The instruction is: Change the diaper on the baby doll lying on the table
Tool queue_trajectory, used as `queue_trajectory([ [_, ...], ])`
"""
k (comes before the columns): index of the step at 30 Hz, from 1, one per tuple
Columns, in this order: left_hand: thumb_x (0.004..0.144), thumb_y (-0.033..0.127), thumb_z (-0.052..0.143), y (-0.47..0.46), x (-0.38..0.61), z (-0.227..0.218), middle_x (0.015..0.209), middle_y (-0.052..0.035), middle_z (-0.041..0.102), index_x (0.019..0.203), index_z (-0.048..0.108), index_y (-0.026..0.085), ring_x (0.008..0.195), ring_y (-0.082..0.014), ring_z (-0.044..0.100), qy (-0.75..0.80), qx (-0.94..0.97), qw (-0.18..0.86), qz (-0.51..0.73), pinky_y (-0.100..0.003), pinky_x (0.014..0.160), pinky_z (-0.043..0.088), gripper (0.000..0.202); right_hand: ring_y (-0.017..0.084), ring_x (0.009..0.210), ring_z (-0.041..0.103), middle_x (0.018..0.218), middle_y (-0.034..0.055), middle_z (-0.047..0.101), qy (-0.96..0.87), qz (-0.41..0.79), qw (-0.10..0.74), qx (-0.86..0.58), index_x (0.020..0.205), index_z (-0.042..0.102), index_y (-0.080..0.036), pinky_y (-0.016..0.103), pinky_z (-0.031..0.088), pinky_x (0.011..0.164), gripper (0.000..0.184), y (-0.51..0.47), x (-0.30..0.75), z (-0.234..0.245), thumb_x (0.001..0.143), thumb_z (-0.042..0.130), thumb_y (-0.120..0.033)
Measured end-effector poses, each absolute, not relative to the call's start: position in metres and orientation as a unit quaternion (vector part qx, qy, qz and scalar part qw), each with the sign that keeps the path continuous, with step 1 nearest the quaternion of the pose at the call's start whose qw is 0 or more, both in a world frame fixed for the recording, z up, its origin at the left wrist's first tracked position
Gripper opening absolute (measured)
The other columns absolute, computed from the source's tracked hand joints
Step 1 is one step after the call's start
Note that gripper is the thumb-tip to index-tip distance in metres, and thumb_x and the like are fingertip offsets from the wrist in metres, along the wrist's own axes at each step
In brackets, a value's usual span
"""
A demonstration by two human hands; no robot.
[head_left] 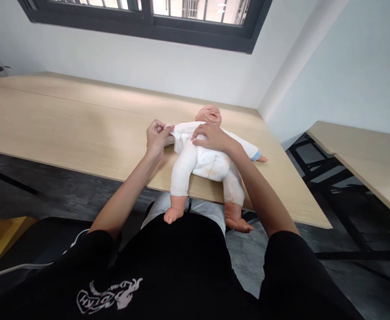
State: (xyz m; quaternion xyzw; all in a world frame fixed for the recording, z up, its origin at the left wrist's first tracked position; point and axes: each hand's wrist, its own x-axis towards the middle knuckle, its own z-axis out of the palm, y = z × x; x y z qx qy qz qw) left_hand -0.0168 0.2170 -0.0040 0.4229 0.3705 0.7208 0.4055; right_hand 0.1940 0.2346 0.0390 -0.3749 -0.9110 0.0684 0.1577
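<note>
on wood table [81, 120], baby doll [203, 166] face-up; left hand [155, 138] clamped on white onesie [185, 131] edge; right hand [212, 137] flat on doll, fingers together.

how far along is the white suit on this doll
Done: the pink plastic baby doll lies on its back with both legs inside the white cloth suit, and the blue-cuffed sleeve covers one arm. In hand: the left hand pinches the suit's chest edge while the right hand presses the chest. Left: the chest edge looks unclosed, though the fastening is hard to see.
</note>
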Motion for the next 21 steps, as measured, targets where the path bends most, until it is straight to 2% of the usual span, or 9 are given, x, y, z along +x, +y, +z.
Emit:
queue_trajectory([
  [2,0.074,0.008,0.075,0.211,-0.005,0.0,0.065,0.0042,0.052,0.069,0.047,0.019,0.065,-0.0088,0.052,0.371,0.489,0.382,0.691,-0.019,0.064,0.043,0.031,0.029,0.12,0.054,0.121,0.0079,0.067,-0.908,0.064,0.144,-0.388,0.11,0.072,-0.019,0.048,0.039,0.113,0.029,0.234,0.189,0.035,0.09,0.06,-0.036],
  [5,0.077,0.007,0.075,0.206,0.016,0.005,0.066,0.003,0.051,0.07,0.049,0.019,0.065,-0.0106,0.05,0.365,0.564,0.385,0.632,-0.022,0.063,0.04,0.03,0.03,0.12,0.054,0.122,0.0114,0.065,-0.9,0.073,0.136,-0.409,0.123,0.064,-0.017,0.048,0.043,0.109,0.041,0.234,0.182,0.028,0.087,0.064,-0.036],
  [9,0.078,0.004,0.072,0.207,0.034,0.009,0.068,0.0019,0.052,0.069,0.048,0.019,0.068,-0.0137,0.05,0.365,0.635,0.341,0.588,-0.026,0.067,0.038,0.029,0.029,0.121,0.057,0.128,0.0132,0.063,-0.885,0.155,0.185,-0.397,0.134,0.055,-0.016,0.049,0.045,0.109,0.054,0.238,0.185,0.023,0.085,0.062,-0.037],
  [12,0.075,0.003,0.071,0.209,0.037,0.01,0.069,0.0014,0.054,0.068,0.047,0.02,0.069,-0.0152,0.049,0.367,0.675,0.311,0.56,-0.027,0.069,0.036,0.03,0.028,0.134,0.052,0.144,0.0151,0.055,-0.868,0.283,0.215,-0.347,0.153,0.039,-0.016,0.048,0.044,0.116,0.086,0.242,0.199,0.03,0.078,0.072,-0.044],
  [14,0.075,0.004,0.072,0.21,0.036,0.009,0.068,0.002,0.053,0.068,0.047,0.02,0.068,-0.0151,0.048,0.364,0.684,0.311,0.55,-0.027,0.069,0.035,0.03,0.028,0.146,0.043,0.153,0.0149,0.047,-0.847,0.367,0.224,-0.311,0.161,0.029,-0.02,0.046,0.042,0.12,0.108,0.241,0.212,0.039,0.071,0.081,-0.049],
  [15,0.075,0.005,0.072,0.21,0.036,0.009,0.067,0.0023,0.052,0.069,0.048,0.02,0.068,-0.0149,0.048,0.363,0.687,0.313,0.546,-0.027,0.068,0.035,0.029,0.027,0.151,0.038,0.156,0.014,0.044,-0.837,0.394,0.231,-0.3,0.162,0.029,-0.022,0.045,0.04,0.123,0.112,0.24,0.22,0.044,0.069,0.084,-0.05],
  [17,0.077,0.007,0.072,0.209,0.035,0.009,0.067,0.0025,0.052,0.07,0.05,0.02,0.068,-0.0147,0.048,0.36,0.698,0.311,0.535,-0.027,0.068,0.035,0.027,0.027,0.155,0.031,0.161,0.0118,0.038,-0.823,0.42,0.247,-0.291,0.159,0.038,-0.024,0.045,0.035,0.127,0.107,0.235,0.234,0.051,0.068,0.087,-0.052],
  [19,0.078,0.009,0.072,0.208,0.035,0.009,0.069,0.0022,0.054,0.072,0.051,0.019,0.069,-0.0144,0.049,0.357,0.709,0.304,0.526,-0.027,0.068,0.036,0.024,0.028,0.153,0.034,0.161,0.0106,0.039,-0.812,0.432,0.25,-0.301,0.153,0.049,-0.024,0.048,0.032,0.129,0.094,0.231,0.244,0.051,0.072,0.086,-0.052],
  [21,0.077,0.009,0.073,0.206,0.035,0.009,0.072,0.0018,0.057,0.073,0.053,0.019,0.071,-0.0143,0.051,0.356,0.718,0.299,0.518,-0.027,0.069,0.037,0.023,0.03,0.15,0.04,0.159,0.0107,0.044,-0.804,0.447,0.232,-0.316,0.149,0.053,-0.022,0.051,0.032,0.128,0.086,0.231,0.25,0.045,0.074,0.085,-0.052],
])
